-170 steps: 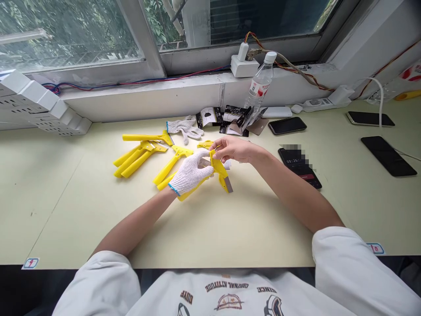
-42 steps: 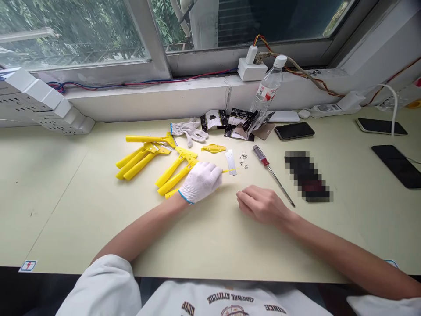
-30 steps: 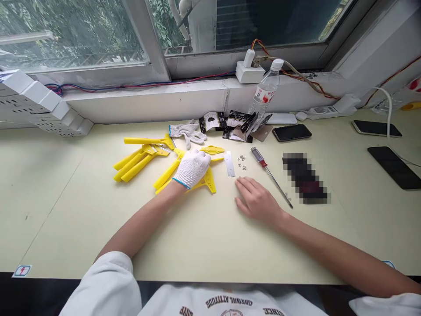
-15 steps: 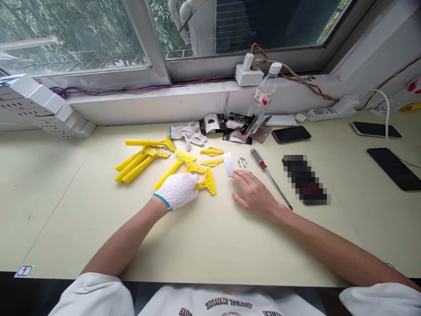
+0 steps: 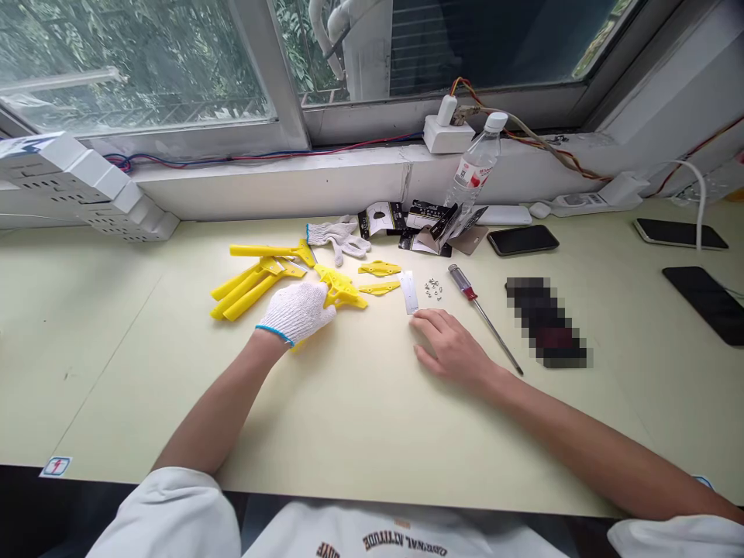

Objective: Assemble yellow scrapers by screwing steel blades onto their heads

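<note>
My left hand (image 5: 297, 311), in a white knit glove, is closed around a yellow scraper handle among other yellow scraper parts (image 5: 340, 288). The glove hides most of the handle; a bit of yellow shows below it. My right hand (image 5: 450, 341) is bare and lies on the table, its fingers loosely stretched. Its fingertips are close by the lower end of the thin metal blades (image 5: 409, 291). Two yellow clamp plates (image 5: 379, 268) lie left of the blades, and several small screws (image 5: 433, 289) to their right. A screwdriver (image 5: 484, 318) rests beyond my right hand.
Several yellow scrapers (image 5: 247, 291) lie in a pile at left. A loose glove (image 5: 340, 236), black packaging cards (image 5: 427, 225) and a water bottle (image 5: 473, 167) stand or lie at the back. Phones (image 5: 523, 240) are at right, white boxes (image 5: 110, 190) at back left.
My left hand has moved left with the yellow scraper, bringing it up against the other scrapers. My right hand has stayed almost in place beside the blades. The view has shifted slightly.
</note>
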A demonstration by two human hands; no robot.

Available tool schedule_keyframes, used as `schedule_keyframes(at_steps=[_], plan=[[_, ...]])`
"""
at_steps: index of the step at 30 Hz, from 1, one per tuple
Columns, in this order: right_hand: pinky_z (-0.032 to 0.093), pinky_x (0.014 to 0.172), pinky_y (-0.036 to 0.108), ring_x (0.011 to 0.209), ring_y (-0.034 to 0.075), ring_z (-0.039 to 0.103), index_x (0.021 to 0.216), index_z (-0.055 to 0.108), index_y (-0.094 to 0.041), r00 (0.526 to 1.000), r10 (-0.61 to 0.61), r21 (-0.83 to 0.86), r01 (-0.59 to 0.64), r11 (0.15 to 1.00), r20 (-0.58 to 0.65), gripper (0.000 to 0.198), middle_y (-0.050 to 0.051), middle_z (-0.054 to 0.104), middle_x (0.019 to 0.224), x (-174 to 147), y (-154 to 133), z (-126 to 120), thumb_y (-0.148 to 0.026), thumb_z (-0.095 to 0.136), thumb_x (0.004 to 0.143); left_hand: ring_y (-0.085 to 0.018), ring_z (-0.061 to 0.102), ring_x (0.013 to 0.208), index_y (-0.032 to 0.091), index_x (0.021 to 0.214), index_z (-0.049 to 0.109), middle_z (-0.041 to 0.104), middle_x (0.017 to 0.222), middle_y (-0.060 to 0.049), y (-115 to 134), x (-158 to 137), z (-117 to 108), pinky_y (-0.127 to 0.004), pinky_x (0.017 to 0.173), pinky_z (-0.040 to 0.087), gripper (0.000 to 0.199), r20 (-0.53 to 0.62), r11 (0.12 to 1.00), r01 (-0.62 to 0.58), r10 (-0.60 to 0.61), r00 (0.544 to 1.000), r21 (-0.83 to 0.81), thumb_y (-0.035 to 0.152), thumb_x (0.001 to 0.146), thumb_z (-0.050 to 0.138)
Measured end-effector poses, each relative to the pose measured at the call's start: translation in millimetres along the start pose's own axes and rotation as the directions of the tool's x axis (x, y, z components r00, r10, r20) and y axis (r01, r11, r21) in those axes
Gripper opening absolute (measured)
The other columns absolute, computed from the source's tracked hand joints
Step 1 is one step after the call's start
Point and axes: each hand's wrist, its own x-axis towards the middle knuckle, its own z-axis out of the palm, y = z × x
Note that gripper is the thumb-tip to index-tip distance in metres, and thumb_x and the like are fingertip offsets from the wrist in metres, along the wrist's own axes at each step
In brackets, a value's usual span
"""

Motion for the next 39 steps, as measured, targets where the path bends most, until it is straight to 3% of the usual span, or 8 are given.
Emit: schedule_keyframes(at_steps=[6, 12, 19, 23, 27, 31, 34, 39], plan=[[0.055, 0.115, 0.056, 0.137, 0.037, 0.061, 0.138, 0.063, -0.015, 1.000, 0.001, -0.005, -0.001, 1.000, 0.011, 0.038, 0.020, 0.067, 0.145, 0, 0, -1, -0.020, 0.061, 0.101, -0.037, 0.074, 0.099, 0.021, 0.118, 0.074, 0.078, 0.106, -0.016, -26, 14, -4, -0.042, 0.083, 0.054, 0.055, -0.067, 0.999, 0.042, -0.042, 0.997, -0.009, 0.068, 0.103, 0.049], [0.055, 0.115, 0.056, 0.136, 0.037, 0.061, 0.138, 0.063, -0.017, 1.000, -0.005, -0.007, 0.005, 1.000, 0.003, 0.036, 0.019, 0.067, 0.144, 0, 0, 0, -0.020, 0.060, 0.101, -0.038, 0.049, 0.144, 0.016, 0.150, 0.058, 0.063, 0.152, -0.019, -90, 46, 14, -0.052, 0.119, 0.038, 0.052, -0.325, 0.996, 0.077, -0.057, 0.944, 0.051, 0.040, 0.104, 0.053], [0.055, 0.115, 0.057, 0.136, 0.036, 0.062, 0.139, 0.063, -0.020, 1.000, -0.004, 0.001, 0.004, 1.000, 0.018, 0.038, 0.018, 0.068, 0.145, 0, 0, 1, -0.020, 0.058, 0.101, -0.038, 0.047, 0.139, 0.016, 0.152, 0.057, 0.061, 0.154, -0.019, -119, 53, 19, -0.064, 0.122, 0.019, 0.053, -0.358, 0.992, 0.115, -0.087, 0.930, 0.057, 0.048, 0.113, 0.042], [0.054, 0.112, 0.056, 0.132, 0.036, 0.064, 0.136, 0.066, -0.022, 0.996, 0.025, -0.012, -0.026, 1.000, -0.083, 0.035, 0.015, 0.074, 0.137, 0, 2, 0, -0.020, 0.058, 0.101, -0.030, 0.055, 0.119, 0.009, 0.140, 0.066, 0.068, 0.137, -0.018, -115, 51, 15, -0.048, 0.106, 0.033, 0.047, -0.302, 0.975, 0.213, -0.185, 0.935, 0.063, 0.041, 0.116, 0.040], [0.052, 0.097, 0.056, 0.116, 0.039, 0.067, 0.127, 0.070, -0.018, 0.941, 0.202, -0.193, -0.259, 0.946, -0.272, 0.027, 0.016, 0.078, 0.119, 3, 20, -19, -0.026, 0.055, 0.106, -0.025, 0.056, 0.109, 0.004, 0.135, 0.066, 0.070, 0.123, -0.014, -113, 49, 18, -0.039, 0.093, 0.031, 0.042, -0.319, 0.968, 0.247, -0.218, 0.922, 0.052, 0.031, 0.116, 0.039], [0.053, 0.090, 0.052, 0.116, 0.041, 0.067, 0.130, 0.067, -0.014, 0.872, 0.374, -0.272, -0.461, 0.845, -0.315, 0.032, 0.019, 0.074, 0.123, 3, 49, -46, -0.029, 0.052, 0.106, -0.027, 0.057, 0.107, 0.003, 0.135, 0.062, 0.070, 0.117, -0.014, -104, 39, 5, -0.038, 0.087, 0.032, 0.038, -0.393, 0.960, 0.279, -0.246, 0.886, 0.028, 0.027, 0.114, 0.041], [0.053, 0.081, 0.047, 0.113, 0.040, 0.071, 0.136, 0.063, -0.016, 0.813, 0.526, -0.225, -0.577, 0.785, -0.249, 0.039, 0.020, 0.073, 0.131, 1, 60, -57, -0.038, 0.056, 0.105, -0.029, 0.060, 0.107, 0.007, 0.140, 0.060, 0.069, 0.125, -0.016, -77, 24, -15, -0.038, 0.086, 0.039, 0.039, -0.440, 0.985, 0.161, -0.122, 0.890, 0.054, 0.028, 0.115, 0.040], [0.051, 0.073, 0.046, 0.090, 0.040, 0.076, 0.136, 0.064, -0.017, 0.727, 0.685, -0.295, -0.665, 0.686, -0.046, 0.040, 0.021, 0.079, 0.113, 2, 53, -56, -0.040, 0.048, 0.108, -0.031, 0.063, 0.113, 0.016, 0.125, 0.065, 0.067, 0.122, -0.016, 4, -6, -20, -0.041, 0.097, 0.049, 0.028, -0.356, 0.943, -0.314, 0.332, 0.873, 0.111, 0.021, 0.111, 0.041]])
